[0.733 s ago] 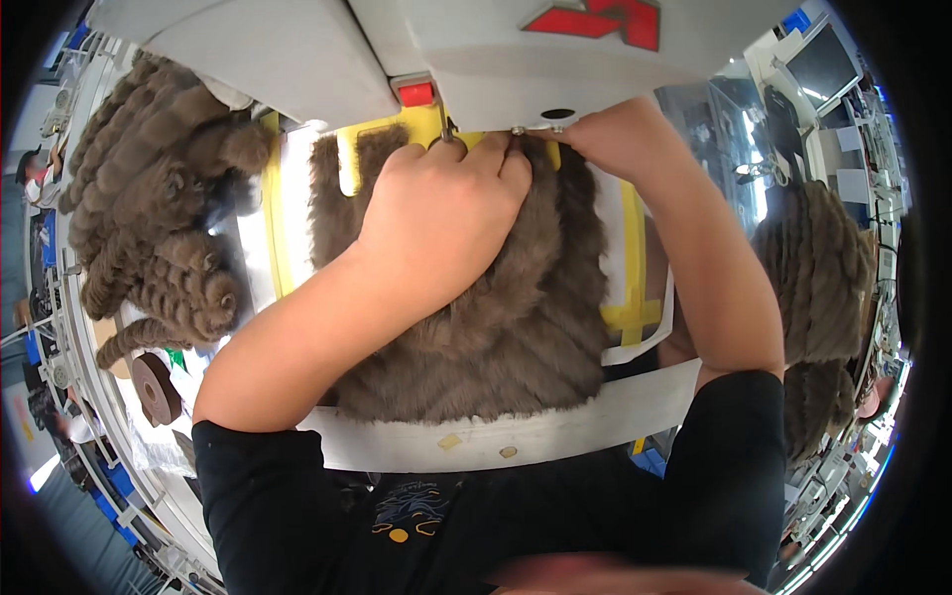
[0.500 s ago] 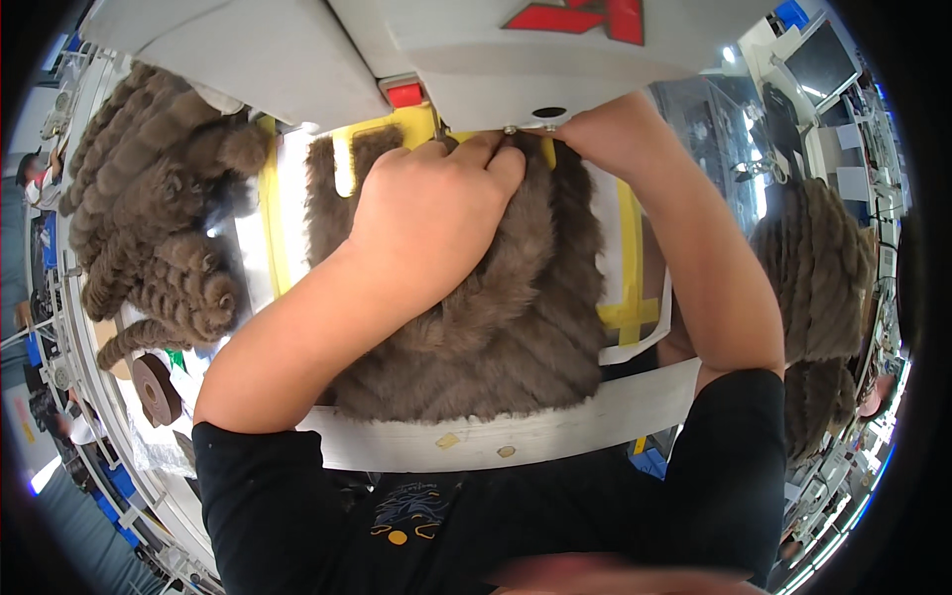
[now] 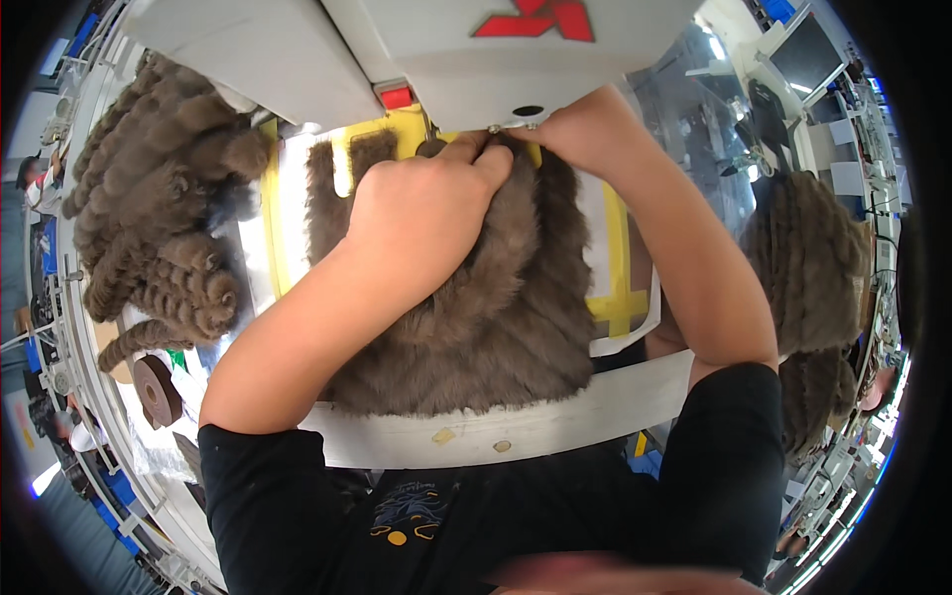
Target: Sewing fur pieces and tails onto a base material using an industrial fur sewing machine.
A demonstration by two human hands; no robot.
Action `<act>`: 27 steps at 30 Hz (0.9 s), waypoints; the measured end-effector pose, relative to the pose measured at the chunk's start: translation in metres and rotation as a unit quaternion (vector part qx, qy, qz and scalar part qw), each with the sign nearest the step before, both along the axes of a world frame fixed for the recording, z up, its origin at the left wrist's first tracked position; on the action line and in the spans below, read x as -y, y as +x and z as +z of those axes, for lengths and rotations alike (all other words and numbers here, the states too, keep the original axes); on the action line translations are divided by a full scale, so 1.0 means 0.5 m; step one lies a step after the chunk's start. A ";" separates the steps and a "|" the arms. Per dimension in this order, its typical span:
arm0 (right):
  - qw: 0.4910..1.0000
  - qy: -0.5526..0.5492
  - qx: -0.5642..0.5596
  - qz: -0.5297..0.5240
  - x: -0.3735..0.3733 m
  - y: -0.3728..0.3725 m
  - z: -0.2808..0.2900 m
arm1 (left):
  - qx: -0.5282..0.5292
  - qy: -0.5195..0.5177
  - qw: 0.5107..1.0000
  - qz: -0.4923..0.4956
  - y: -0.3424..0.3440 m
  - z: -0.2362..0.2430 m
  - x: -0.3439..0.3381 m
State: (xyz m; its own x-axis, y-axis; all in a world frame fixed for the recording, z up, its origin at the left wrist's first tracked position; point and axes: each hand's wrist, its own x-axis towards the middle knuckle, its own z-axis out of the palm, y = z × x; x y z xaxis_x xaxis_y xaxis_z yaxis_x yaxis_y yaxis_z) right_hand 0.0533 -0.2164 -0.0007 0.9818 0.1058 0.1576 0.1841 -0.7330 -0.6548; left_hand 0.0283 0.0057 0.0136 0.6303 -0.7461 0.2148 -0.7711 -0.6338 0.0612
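Observation:
A brown fur piece (image 3: 476, 347) lies under the white sewing machine head (image 3: 506, 79), over a work surface with yellow tape (image 3: 620, 248). My left hand (image 3: 416, 218) rests on the fur just below the metal needle area (image 3: 431, 131), with fingers curled and pressed together into the pile; their tips are hidden. My right hand (image 3: 585, 129) reaches to the small metal knobs (image 3: 496, 130) at the lower edge of the machine head, its fingers drawn together and partly hidden there, so what they hold is unclear.
Rolled brown fur strips (image 3: 169, 169) are heaped on the left, above a brown roll of tape (image 3: 156, 390). More fur (image 3: 813, 278) is stacked on the right, near a monitor (image 3: 808, 50). A white board edge (image 3: 506, 446) runs before my body. Other people (image 3: 30, 174) are at the far edges.
Both hands and the fur sit a little further left in the picture, as does the machine head. The fingers stay bunched at the machine.

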 end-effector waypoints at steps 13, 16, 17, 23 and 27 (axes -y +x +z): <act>0.971 -0.149 0.041 0.181 0.026 -0.094 0.053 | 0.046 -0.010 0.999 0.000 -0.006 -0.009 0.001; 0.958 -0.224 0.047 0.172 0.010 -0.107 0.061 | 0.038 -0.001 0.999 0.008 -0.009 -0.006 0.005; 0.954 -0.242 0.063 0.164 0.002 -0.111 0.061 | 0.037 -0.001 0.999 0.010 -0.010 -0.005 0.002; 0.950 -0.248 0.084 0.170 -0.012 -0.115 0.065 | -0.006 0.003 1.000 0.010 -0.010 -0.001 0.000; 0.949 -0.250 0.081 0.176 -0.014 -0.115 0.068 | 0.008 -0.004 1.000 0.010 -0.009 -0.004 0.001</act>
State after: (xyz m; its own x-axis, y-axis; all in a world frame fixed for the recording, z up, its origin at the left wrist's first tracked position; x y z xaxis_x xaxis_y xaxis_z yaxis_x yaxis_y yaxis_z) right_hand -0.0040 -0.2092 0.0335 0.8389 0.5240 0.1471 0.5437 -0.8189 -0.1837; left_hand 0.0238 0.0050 0.0116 0.6413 -0.7315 0.2315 -0.7593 -0.6484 0.0547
